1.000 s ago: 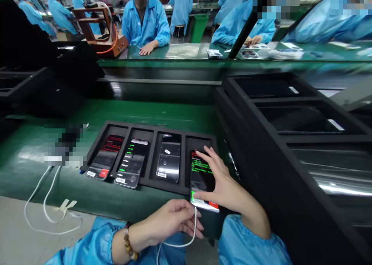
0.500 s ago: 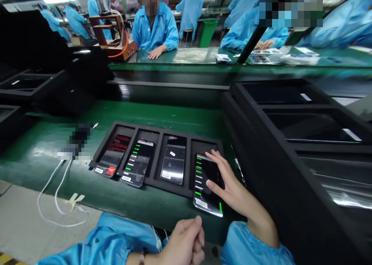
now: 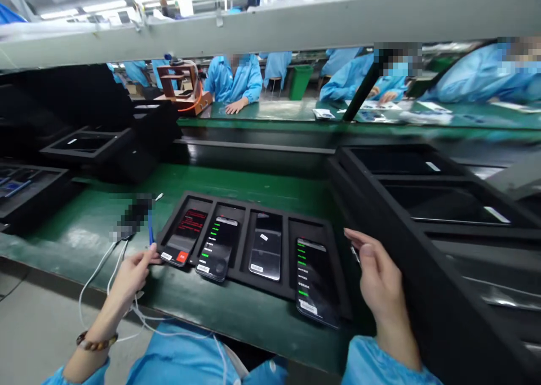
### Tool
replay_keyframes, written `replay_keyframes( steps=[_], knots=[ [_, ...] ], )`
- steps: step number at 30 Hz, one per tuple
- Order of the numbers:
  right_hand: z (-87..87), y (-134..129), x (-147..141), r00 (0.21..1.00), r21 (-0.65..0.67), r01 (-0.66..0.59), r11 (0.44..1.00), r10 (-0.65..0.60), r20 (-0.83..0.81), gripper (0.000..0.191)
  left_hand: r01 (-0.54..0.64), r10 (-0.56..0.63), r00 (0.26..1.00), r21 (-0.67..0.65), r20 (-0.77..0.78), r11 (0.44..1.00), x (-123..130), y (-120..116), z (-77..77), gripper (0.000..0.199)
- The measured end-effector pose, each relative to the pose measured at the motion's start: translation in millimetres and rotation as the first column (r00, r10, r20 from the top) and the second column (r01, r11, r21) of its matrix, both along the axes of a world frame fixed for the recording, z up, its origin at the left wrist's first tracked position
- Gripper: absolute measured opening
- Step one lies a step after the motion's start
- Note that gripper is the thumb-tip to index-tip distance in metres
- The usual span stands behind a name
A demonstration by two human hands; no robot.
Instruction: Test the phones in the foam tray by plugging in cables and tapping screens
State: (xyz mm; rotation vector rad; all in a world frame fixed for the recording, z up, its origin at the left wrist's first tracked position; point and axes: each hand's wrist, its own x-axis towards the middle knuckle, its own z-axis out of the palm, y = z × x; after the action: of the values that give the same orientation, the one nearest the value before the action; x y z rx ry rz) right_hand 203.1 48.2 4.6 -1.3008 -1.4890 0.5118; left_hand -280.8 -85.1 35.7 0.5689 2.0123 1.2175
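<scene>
Four phones (image 3: 265,247) lie face up in the compartments of a dark foam tray (image 3: 310,229) on the green tabletop (image 3: 198,312). From where I stand, the person's left hand (image 3: 134,272) reaches forward to the tray's left corner, fingers pinched together on a slim blue stick (image 3: 150,227). Beyond the tray's right side, the right hand (image 3: 380,275) rises, fingers bent, thumb close to them; whether they grip the thin metal piece (image 3: 355,254) there, I can't tell.
</scene>
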Motion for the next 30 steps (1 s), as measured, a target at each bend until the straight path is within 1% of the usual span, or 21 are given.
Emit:
replay_keyframes(
  steps=[2,4,6,7,8,9,10,11,12,14,16,18,19,20,21,22,24,25,26,28,30],
  knots=[
    [7.8,-6.4,-10.9,0.997,0.015,0.044,0.999,-0.043,-0.063,0.053,0.101,-0.101,0.994,-0.01,0.041,0.995,4.2,4.3,-2.8,0.076],
    [18.0,-16.1,-28.6,0.994,-0.003,0.008,1.0,-0.008,-0.111,0.054,0.148,-0.151,0.985,0.049,0.078,0.988,11.3,9.5,-0.8,0.077],
    [30.7,-26.4,-53.5,0.981,-0.07,-0.127,0.989,0.115,-0.156,0.053,0.135,-0.149,0.983,0.133,0.108,0.982,17.2,13.4,5.7,0.079],
    [37.8,-31.1,-68.4,0.96,-0.118,-0.227,0.967,0.202,-0.192,0.052,0.109,-0.132,0.983,0.173,0.125,0.979,19.6,14.6,10.3,0.079],
    [45.0,-35.0,-84.6,0.919,-0.164,-0.349,0.923,0.302,-0.254,0.051,0.077,-0.109,0.984,0.213,0.141,0.974,21.9,15.7,15.8,0.08],
    [52.3,-38.1,-101.4,0.847,-0.194,-0.48,0.855,0.395,-0.356,0.049,0.044,-0.085,0.984,0.25,0.157,0.967,24.5,16.8,22.1,0.081],
    [59.2,-40.2,-118.5,0.731,-0.209,-0.616,0.76,0.453,-0.51,0.045,0.018,-0.069,0.982,0.281,0.173,0.96,27.9,18.2,29.0,0.082],
    [65.6,-41.4,-135.0,0.581,-0.184,-0.734,0.654,0.464,-0.669,0.042,0.001,-0.063,0.98,0.31,0.188,0.951,32.4,20.0,36.4,0.083],
    [71.1,-41.6,-150.6,0.522,-0.153,-0.766,0.624,0.466,-0.714,0.04,-0.007,-0.066,0.978,0.341,0.2,0.94,38.5,22.3,43.9,0.085],
    [80.0,-38.9,-176.9,0.442,-0.099,-0.793,0.601,0.457,-0.772,0.038,0.014,-0.107,0.972,0.401,0.211,0.916,55.5,28.8,58.8,0.087],
    [87.2,-31.2,-195.3,0.385,-0.044,-0.794,0.606,0.446,-0.808,0.04,0.081,-0.192,0.962,0.466,0.195,0.881,78.5,37.7,71.9,0.087],
    [95.8,-18.4,-204.5,0.326,0.016,-0.785,0.619,0.436,-0.839,0.049,0.196,-0.318,0.934,0.509,0.164,0.838,105.1,49.5,82.7,0.085],
    [101.2,-10.6,-205.1,0.29,0.052,-0.777,0.628,0.43,-0.855,0.055,0.259,-0.386,0.91,0.519,0.151,0.814,118.8,56.5,87.5,0.085],
    [107.7,-2.2,-202.9,0.234,0.097,-0.768,0.634,0.417,-0.878,0.061,0.319,-0.451,0.881,0.524,0.143,0.79,132.4,64.1,92.2,0.084],
    [115.1,6.2,-197.8,0.156,0.15,-0.755,0.638,0.397,-0.904,0.065,0.373,-0.508,0.85,0.525,0.137,0.765,145.5,72.0,97.0,0.084],
    [123.1,14.5,-189.9,0.064,0.208,-0.738,0.642,0.373,-0.926,0.066,0.42,-0.559,0.818,0.526,0.132,0.739,158.0,79.9,102.0,0.084],
    [140.2,29.1,-167.2,-0.112,0.312,-0.691,0.652,0.329,-0.938,0.061,0.501,-0.651,0.749,0.538,0.123,0.678,180.4,94.6,112.6,0.086],
    [148.4,35.5,-153.7,-0.166,0.348,-0.665,0.661,0.323,-0.932,0.058,0.537,-0.696,0.708,0.547,0.121,0.642,190.4,100.7,118.0,0.086],
    [156.0,41.3,-139.6,-0.185,0.371,-0.64,0.673,0.334,-0.924,0.056,0.569,-0.738,0.664,0.559,0.12,0.603,199.7,105.9,123.1,0.084],
    [167.9,51.7,-113.1,-0.186,0.41,-0.594,0.692,0.378,-0.907,0.057,0.62,-0.807,0.58,0.584,0.109,0.525,216.9,113.3,131.7,0.079],
    [173.8,61.4,-92.2,-0.187,0.458,-0.537,0.709,0.429,-0.883,0.059,0.659,-0.848,0.528,0.604,0.052,0.447,232.9,117.8,137.4,0.072]
  ],
)
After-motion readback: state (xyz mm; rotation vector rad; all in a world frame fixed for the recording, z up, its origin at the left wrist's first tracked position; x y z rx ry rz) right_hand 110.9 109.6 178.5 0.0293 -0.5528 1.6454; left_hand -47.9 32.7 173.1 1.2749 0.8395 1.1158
